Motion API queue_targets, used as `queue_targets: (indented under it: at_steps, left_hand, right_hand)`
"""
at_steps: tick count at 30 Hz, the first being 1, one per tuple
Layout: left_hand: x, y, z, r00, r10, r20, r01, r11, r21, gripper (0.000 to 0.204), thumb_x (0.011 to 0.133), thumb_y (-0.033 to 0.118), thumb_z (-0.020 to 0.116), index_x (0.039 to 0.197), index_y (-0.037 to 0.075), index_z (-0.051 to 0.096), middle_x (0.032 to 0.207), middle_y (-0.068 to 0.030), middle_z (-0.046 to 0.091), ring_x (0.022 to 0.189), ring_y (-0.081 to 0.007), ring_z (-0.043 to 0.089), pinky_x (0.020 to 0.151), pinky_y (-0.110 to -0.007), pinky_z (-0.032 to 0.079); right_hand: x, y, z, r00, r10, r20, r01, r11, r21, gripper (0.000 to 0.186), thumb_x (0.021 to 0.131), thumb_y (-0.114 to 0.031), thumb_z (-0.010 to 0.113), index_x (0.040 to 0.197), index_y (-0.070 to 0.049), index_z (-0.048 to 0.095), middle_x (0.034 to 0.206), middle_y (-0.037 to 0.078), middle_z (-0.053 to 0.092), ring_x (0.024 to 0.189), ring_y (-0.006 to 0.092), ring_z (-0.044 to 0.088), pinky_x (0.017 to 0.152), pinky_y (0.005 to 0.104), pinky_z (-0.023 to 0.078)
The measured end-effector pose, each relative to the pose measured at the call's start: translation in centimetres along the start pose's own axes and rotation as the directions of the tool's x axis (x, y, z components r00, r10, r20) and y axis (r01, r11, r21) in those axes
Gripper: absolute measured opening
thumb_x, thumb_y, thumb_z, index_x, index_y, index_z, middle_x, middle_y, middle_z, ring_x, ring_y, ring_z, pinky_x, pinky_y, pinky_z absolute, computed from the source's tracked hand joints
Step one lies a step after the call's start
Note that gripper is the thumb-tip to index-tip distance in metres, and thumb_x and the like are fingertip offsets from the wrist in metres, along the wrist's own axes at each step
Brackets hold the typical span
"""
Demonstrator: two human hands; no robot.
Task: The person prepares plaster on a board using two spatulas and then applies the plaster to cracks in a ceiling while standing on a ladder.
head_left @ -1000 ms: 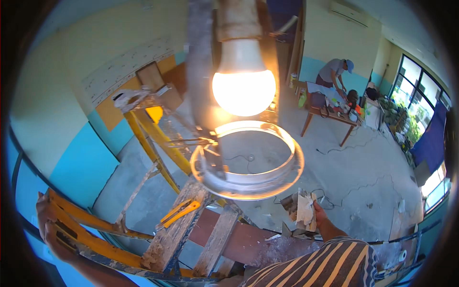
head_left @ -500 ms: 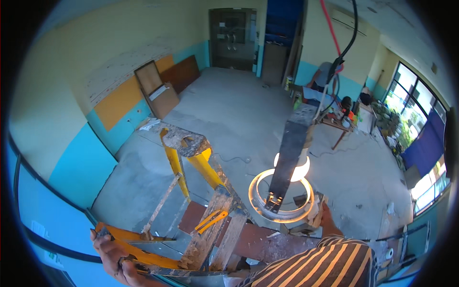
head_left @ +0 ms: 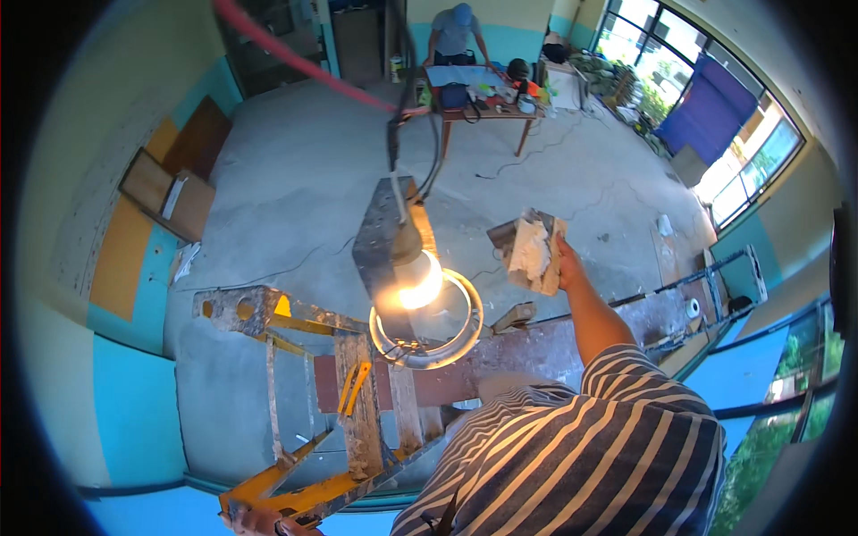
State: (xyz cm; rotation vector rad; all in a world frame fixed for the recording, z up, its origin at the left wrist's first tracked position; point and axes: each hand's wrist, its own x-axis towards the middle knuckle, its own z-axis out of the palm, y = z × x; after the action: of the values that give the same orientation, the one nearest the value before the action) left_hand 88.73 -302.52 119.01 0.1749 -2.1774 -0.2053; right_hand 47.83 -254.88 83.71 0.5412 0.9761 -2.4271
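Note:
Up on the right, my right hand (head_left: 568,265) is closed on the edge of a putty-smeared board (head_left: 534,255), with a dark flat piece at its left side. At the lower left, my left hand (head_left: 264,522) wraps round the yellow rail of a worn stepladder (head_left: 344,491), its fingers partly cut off by the picture's edge. An orange utility knife (head_left: 355,389) lies on the ladder's wooden step. Between me and the board hangs a lit bulb (head_left: 418,284) on a dark bracket, beside a round metal ring (head_left: 427,361).
A brown plank (head_left: 572,344) runs to the right from the ladder. Pink and black cables (head_left: 304,67) hang in front. Another person (head_left: 458,40) leans over a cluttered table (head_left: 492,112) at the back. Boards (head_left: 197,143) lean on the left wall; windows (head_left: 688,80) stand right.
My view has swung to the right. My right arm has stretched forward with the board, which now shows clear of the lamp. My left hand stays on the ladder, lower in view.

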Motion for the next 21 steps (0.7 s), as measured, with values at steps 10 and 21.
queue_targets:
  at_steps: [10, 21]
  left_hand:
    - [-0.4, -0.2, 0.1, 0.994, 0.065, 0.093, -0.069, 0.996, 0.05, 0.029, 0.097, 0.03, 0.051, 0.084, 0.004, 0.056, 0.089, -0.0145, 0.058, 0.089, -0.035, 0.056, 0.077, -0.053, 0.045]
    - [-1.0, 0.4, 0.0, 0.993, -0.036, 0.114, 0.033, 0.999, 0.025, 0.034, 0.099, 0.033, 0.048, 0.091, 0.002, 0.059, 0.097, -0.018, 0.059, 0.091, -0.036, 0.057, 0.08, -0.053, 0.046]
  right_hand:
    - [1.9, -3.2, 7.1, 0.999, 0.023, 0.048, -0.017, 0.994, -0.11, 0.056, 0.094, -0.052, 0.055, 0.12, -0.004, 0.061, 0.111, 0.012, 0.069, 0.098, 0.0273, 0.068, 0.09, 0.0438, 0.054]
    - [4.1, -4.2, 7.2, 0.987, 0.011, 0.159, -0.001, 0.998, -0.064, 0.05, 0.094, -0.049, 0.057, 0.12, -0.006, 0.06, 0.111, 0.01, 0.068, 0.099, 0.0262, 0.067, 0.091, 0.0456, 0.053]
